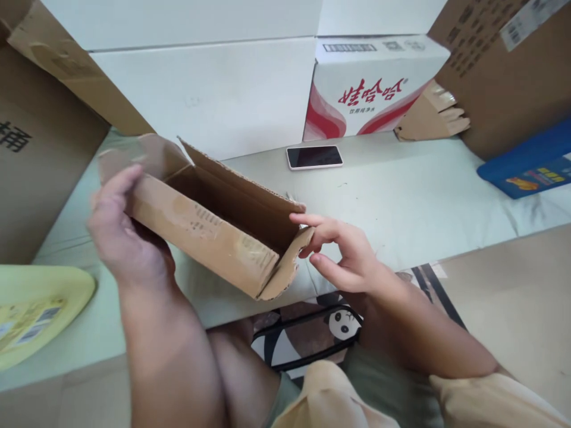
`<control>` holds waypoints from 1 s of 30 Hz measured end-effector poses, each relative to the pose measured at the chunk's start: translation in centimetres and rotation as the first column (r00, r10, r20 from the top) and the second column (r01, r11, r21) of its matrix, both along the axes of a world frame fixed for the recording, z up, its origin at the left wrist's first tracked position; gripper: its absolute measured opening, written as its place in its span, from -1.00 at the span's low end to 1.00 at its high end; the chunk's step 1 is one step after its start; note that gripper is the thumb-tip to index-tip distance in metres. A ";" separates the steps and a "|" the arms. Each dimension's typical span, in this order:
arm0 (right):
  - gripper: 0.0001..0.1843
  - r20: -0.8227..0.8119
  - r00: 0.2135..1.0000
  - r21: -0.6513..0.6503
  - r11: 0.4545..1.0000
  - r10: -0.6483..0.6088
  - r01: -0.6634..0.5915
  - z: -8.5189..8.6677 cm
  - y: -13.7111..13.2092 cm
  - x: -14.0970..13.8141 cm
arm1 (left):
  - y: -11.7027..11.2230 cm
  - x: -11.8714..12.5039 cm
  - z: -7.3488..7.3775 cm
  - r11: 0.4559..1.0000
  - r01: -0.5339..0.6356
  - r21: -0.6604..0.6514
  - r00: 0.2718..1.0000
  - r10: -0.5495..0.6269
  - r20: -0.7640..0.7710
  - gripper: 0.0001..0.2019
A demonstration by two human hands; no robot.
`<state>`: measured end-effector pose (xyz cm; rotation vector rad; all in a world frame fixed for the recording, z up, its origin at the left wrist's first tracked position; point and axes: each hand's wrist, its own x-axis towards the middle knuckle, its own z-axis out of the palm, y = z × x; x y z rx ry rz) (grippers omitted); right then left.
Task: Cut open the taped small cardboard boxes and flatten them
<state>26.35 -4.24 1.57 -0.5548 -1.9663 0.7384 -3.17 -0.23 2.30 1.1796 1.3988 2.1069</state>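
A long brown cardboard box (209,238) with its flaps up is held tilted over the pale green surface. Its inside is dark and partly visible, and I see nothing in it. My left hand (129,232) grips the box's left end, thumb on the near top edge and the other fingers hidden behind or beneath. At the right end, my right hand (343,246) is by the end flap, fingers apart and slightly bent, the index finger at the corner of the far flap. Whether those fingertips press on the cardboard I cannot tell.
A phone (314,157) lies face up beyond the box. Behind it stand white cartons (205,95), one with red print (370,89). Larger brown cartons (40,148) flank both sides. A yellow container (40,309) is at left, a blue package (530,160) at right.
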 end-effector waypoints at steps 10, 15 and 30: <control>-0.66 0.064 0.998 0.067 0.998 0.006 -0.010 -1.0 0.2 -0.4 | -0.6 -1.1 -1.1 0.998 -0.063 0.011 0.987 0.064 -0.144 -0.74; -0.78 0.065 0.998 0.110 0.994 0.005 -0.012 -1.0 0.3 -0.6 | -1.1 -2.8 -1.9 0.988 -0.136 -0.077 0.962 0.113 -0.249 -0.65; -0.78 0.024 0.992 0.124 0.985 -0.126 0.122 -1.9 0.1 -1.0 | -1.0 -1.3 -0.8 0.992 -0.102 0.073 0.995 0.100 0.028 -0.82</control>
